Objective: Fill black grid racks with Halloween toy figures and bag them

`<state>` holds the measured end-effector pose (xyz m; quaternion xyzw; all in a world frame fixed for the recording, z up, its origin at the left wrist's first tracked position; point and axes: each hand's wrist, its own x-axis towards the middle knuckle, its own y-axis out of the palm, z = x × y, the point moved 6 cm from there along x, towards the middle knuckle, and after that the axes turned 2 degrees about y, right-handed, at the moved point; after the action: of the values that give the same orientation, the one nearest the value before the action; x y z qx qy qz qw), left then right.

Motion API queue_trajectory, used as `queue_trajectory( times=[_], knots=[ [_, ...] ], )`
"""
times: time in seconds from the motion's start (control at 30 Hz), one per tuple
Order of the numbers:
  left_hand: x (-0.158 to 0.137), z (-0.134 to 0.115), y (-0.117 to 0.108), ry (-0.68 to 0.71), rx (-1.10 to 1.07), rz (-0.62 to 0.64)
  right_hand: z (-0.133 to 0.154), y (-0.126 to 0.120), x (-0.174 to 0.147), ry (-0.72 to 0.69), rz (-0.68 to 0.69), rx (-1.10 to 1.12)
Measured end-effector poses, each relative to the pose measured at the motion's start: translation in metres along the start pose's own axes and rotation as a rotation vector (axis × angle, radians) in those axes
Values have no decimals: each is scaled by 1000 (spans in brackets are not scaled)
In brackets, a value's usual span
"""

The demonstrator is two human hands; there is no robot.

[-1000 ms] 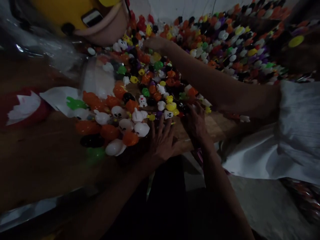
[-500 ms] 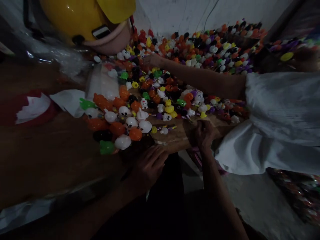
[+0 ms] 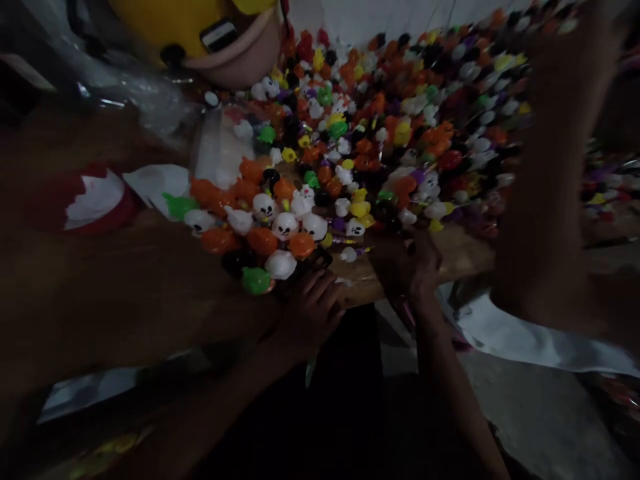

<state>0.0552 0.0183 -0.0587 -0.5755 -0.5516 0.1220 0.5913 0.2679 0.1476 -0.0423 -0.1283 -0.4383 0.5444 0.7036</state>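
Fingers (image 3: 320, 287) of the left hand (image 3: 305, 317) and right hand (image 3: 425, 270) are bent (any hold cannot be told); the near white-headed stick (image 3: 349, 255) is best handled gently.

Brown worktop (image 3: 125, 287) carries heaped small plastic figures (image 3: 344, 175), multicoloured; a red container (image 3: 53, 210) with white paper (image 3: 97, 200) and a white sheet (image 3: 159, 185) lie left of them.

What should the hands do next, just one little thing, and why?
Maybe slide the left hand forward to the small white toy. It lies near the front edge of the wooden table, between that hand and the right hand, so it looks easy to reach.
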Motion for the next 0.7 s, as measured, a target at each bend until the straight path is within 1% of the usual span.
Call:
queue_trajectory(
  times=[0.07,0.13,0.23,0.3,0.33,0.4,0.47,0.53,0.6,0.7],
  knots=[
    [2,-1,-1,11,23,-17,13,-4,-16,77,49,4],
    [-2,-4,-4,57,50,-56,27,-3,-31,112,116,-2],
    [-20,-9,-17,150,36,-154,44,9,-51,109,211,50],
    [-37,-11,-30,172,-18,-205,49,17,-61,109,245,62],
    [-47,-10,-36,139,-46,-217,51,19,-66,106,248,58],
    [-65,2,-50,-24,-67,-232,57,23,-76,95,242,86],
    [-80,17,-64,-204,-13,-272,69,29,-88,81,246,196],
    [-87,29,-73,-306,86,-311,87,38,-102,68,261,342],
    [-84,37,-73,-343,148,-295,104,49,-112,72,282,453],
    [-77,44,-60,-391,148,-210,127,64,-119,42,325,503]
  ],
)
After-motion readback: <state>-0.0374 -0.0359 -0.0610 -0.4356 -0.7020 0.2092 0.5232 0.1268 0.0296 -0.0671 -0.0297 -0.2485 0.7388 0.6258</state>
